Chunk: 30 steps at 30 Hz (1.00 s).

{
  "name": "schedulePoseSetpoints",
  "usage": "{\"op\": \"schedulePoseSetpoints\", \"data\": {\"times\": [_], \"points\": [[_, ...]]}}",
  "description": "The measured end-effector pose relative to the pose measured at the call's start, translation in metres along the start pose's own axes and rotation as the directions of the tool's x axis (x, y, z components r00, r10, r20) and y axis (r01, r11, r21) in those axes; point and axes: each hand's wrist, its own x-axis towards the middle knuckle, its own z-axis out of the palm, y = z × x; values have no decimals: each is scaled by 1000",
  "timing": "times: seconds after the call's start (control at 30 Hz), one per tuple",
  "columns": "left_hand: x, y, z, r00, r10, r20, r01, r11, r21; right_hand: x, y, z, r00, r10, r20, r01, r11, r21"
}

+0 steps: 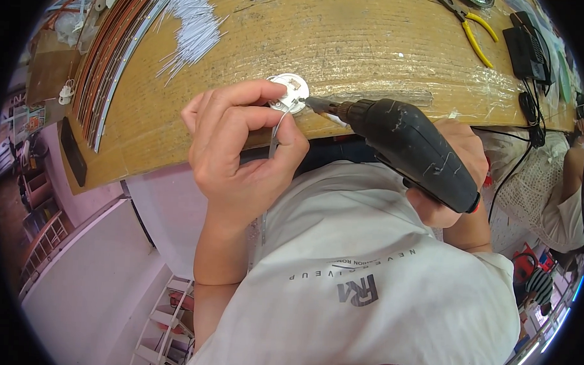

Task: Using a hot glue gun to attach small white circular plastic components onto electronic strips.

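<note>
My left hand is closed, its fingers and thumb pinching a small white round disc with metal parts on its face at the table's near edge. From the same grip a narrow pale strip hangs down toward my lap. In my right hand is a black soldering gun with a brass-coloured collar. Its dark tip points left and meets or nearly meets the disc's right edge; I cannot tell whether they touch. The gun's body hides part of my right fingers.
A bundle of long brown and white strips lies at the left, beside a heap of thin white wires. Yellow-handled pliers and a black power adapter with cables are at the far right. Another person sits at the right.
</note>
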Motion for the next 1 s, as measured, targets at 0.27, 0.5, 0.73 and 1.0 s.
{"op": "schedulePoseSetpoints", "data": {"times": [0.27, 0.5, 0.73, 1.0], "points": [[2, 0, -1, 1000, 6, 1, -6, 1000, -4, 5, 1, -2, 1000, -25, 3, 25, 999, 22], [1, 4, -5, 1000, 25, 0, -25, 999, -36, 4, -4, -4, 999, -35, -23, 35, 999, 8], [-1, 9, -10, 988, -89, 124, 93, 995, -28, -3, -2, 0, 975, 58, -216, 0, 966, 260], [15, 24, -26, 961, -98, 257, 103, 995, -6, 5, -1, 17, 964, 175, -202, -99, 936, 338]]}}
